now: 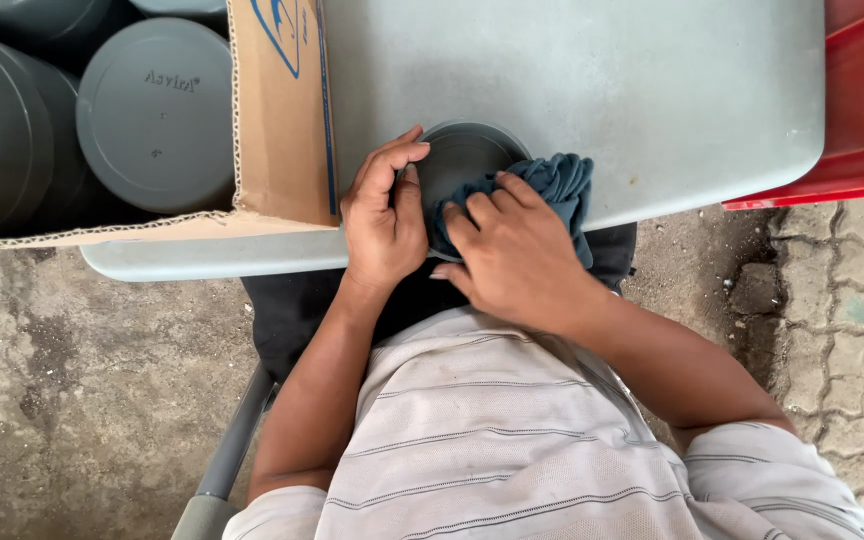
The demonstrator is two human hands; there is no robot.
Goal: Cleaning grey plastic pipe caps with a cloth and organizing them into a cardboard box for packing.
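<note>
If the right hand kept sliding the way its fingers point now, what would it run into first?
The right hand points up and left across the blue cloth into the round grey cap. Going on, it would likely meet the left hand gripping the cap's left rim, though depth is hard to judge.

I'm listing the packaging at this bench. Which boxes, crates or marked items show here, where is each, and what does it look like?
Cardboard box: upper left on the table, brown, open, blue print on its flap.
Grey lids: round, inside the box, one with raised lettering.
Red crate: plastic, at the table's right end.
No screens or signs.
</note>
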